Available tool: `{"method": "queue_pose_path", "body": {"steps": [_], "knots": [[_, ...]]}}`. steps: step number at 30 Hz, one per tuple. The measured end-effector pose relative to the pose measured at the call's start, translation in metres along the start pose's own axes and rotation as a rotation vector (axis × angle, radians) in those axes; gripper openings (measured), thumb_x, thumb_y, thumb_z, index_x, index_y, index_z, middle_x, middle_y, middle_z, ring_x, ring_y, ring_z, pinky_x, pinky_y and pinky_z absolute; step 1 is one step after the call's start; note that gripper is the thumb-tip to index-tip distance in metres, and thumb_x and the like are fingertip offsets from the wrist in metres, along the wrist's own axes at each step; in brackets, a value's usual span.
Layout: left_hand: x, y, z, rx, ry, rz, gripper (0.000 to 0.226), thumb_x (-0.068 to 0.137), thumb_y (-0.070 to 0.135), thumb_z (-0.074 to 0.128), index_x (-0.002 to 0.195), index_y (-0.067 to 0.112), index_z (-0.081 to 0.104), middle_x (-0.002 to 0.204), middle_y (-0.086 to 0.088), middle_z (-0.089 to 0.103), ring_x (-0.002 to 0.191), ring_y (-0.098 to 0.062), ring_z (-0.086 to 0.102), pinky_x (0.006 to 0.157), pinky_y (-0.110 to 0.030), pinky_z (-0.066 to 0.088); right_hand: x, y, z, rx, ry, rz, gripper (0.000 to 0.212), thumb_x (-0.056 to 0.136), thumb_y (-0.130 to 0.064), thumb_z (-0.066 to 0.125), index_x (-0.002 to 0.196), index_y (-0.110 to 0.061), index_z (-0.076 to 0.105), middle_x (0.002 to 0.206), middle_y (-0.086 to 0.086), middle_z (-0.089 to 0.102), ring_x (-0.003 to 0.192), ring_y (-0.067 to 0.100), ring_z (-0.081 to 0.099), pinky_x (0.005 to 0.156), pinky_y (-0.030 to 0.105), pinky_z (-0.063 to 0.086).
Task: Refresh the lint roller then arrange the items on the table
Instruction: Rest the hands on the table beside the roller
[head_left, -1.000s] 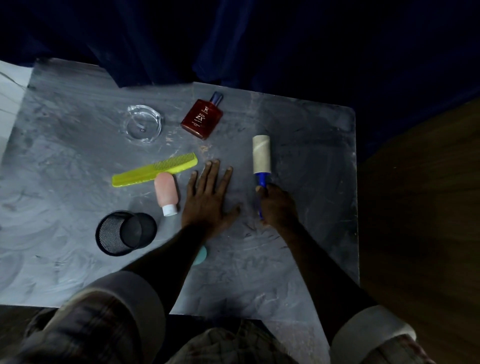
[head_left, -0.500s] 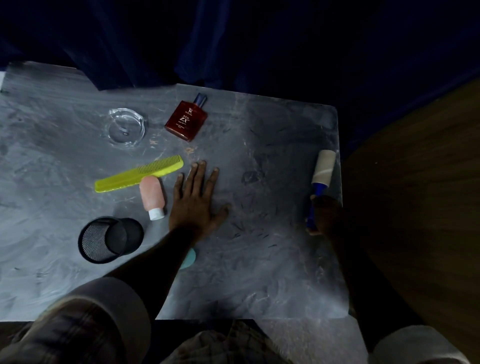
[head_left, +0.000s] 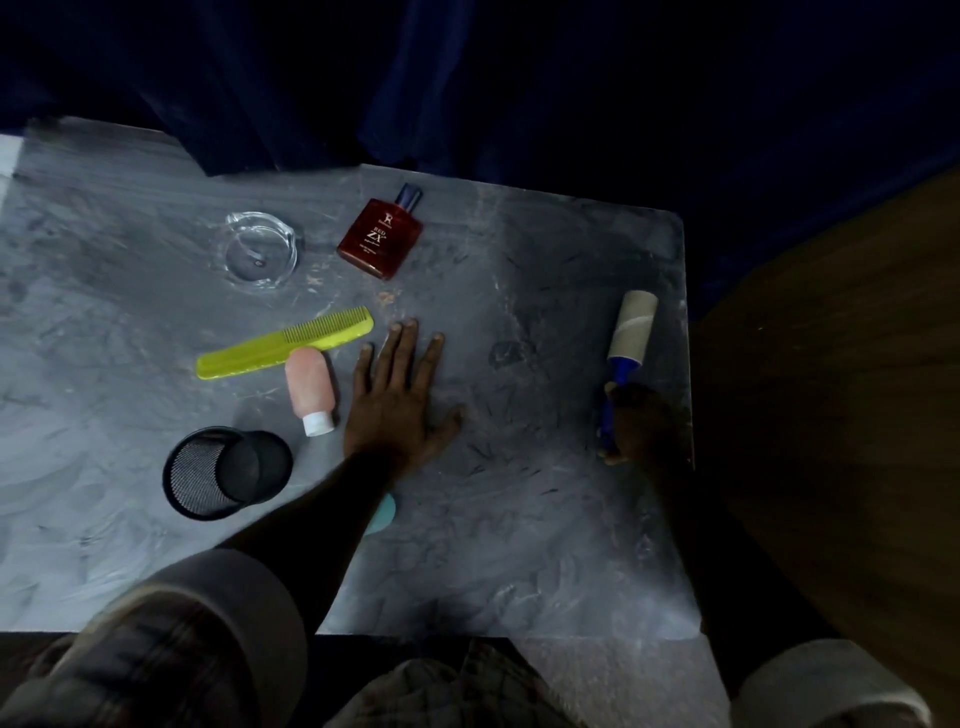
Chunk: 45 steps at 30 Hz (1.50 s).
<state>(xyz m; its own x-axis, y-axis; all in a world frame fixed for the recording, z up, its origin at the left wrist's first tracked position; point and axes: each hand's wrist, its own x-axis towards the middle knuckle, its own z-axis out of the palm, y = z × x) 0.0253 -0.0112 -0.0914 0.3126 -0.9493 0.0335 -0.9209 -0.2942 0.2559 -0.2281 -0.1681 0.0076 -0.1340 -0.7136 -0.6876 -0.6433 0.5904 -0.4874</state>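
Observation:
The lint roller (head_left: 629, 328), a beige roll on a blue handle, lies near the right edge of the grey table (head_left: 519, 545). My right hand (head_left: 641, 423) is closed around its handle. My left hand (head_left: 400, 395) rests flat on the table's middle, fingers spread, holding nothing. A yellow comb (head_left: 283, 343), a pink bottle with a white cap (head_left: 310, 387), a red perfume bottle (head_left: 382, 236), a clear glass dish (head_left: 261, 251) and a tipped black mesh cup (head_left: 223, 473) lie to the left.
A small teal object (head_left: 383, 512) peeks out from under my left forearm. Dark blue curtain hangs behind the table's far edge. Brown wooden floor lies beyond the table's right edge.
My right hand has carried the lint roller from the table's middle to its right edge. My left hand has stayed flat in place.

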Motion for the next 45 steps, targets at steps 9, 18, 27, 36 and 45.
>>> {"method": "queue_pose_path", "body": {"steps": [9,18,27,36,45], "knots": [[0.0,0.0,0.001,-0.012,0.004,-0.008,0.102,0.092,0.078,0.046,0.175,0.028,0.011,0.184,-0.01,0.005,0.172,-0.029,0.005,0.136,-0.061,0.013,-0.015,-0.028,0.076,-0.331,-0.043,-0.299,0.037,0.105,-0.044,0.049,0.115,-0.014,0.068,0.114,0.021,0.074,0.104,0.043,0.072,0.089,0.059,0.058],[0.001,0.0,0.0,-0.009,0.008,-0.009,0.103,0.092,0.078,0.048,0.175,0.028,0.013,0.184,-0.011,0.007,0.172,-0.03,0.006,0.135,-0.061,0.015,-0.035,-0.044,0.124,-0.604,-0.083,-0.484,0.041,0.107,-0.043,0.045,0.119,-0.01,0.067,0.126,0.021,0.069,0.118,0.039,0.065,0.098,0.041,0.051],[0.001,0.004,-0.009,-0.011,-0.03,-0.023,0.099,0.094,0.078,0.045,0.174,0.027,0.015,0.184,-0.011,0.007,0.172,-0.03,0.006,0.136,-0.061,0.013,-0.038,-0.045,0.123,-0.631,-0.078,-0.49,0.039,0.106,-0.043,0.044,0.121,-0.014,0.066,0.127,0.019,0.07,0.119,0.038,0.065,0.098,0.04,0.05],[0.0,0.005,-0.014,-0.017,-0.06,-0.022,0.1,0.094,0.076,0.044,0.175,0.027,0.012,0.184,-0.011,0.006,0.172,-0.029,0.004,0.136,-0.06,0.01,-0.008,-0.029,0.067,-0.389,-0.001,-0.273,0.04,0.104,-0.047,0.047,0.111,-0.013,0.069,0.106,0.018,0.076,0.099,0.04,0.074,0.09,0.056,0.059],[-0.001,0.001,-0.001,-0.003,-0.012,-0.013,0.1,0.093,0.078,0.042,0.175,0.03,0.01,0.184,-0.008,0.005,0.171,-0.029,0.007,0.136,-0.06,0.011,0.01,0.0,0.001,-0.011,0.037,-0.015,0.022,0.103,-0.043,0.056,0.111,-0.023,0.062,0.096,0.013,0.064,0.084,0.037,0.071,0.076,0.066,0.061]]}}
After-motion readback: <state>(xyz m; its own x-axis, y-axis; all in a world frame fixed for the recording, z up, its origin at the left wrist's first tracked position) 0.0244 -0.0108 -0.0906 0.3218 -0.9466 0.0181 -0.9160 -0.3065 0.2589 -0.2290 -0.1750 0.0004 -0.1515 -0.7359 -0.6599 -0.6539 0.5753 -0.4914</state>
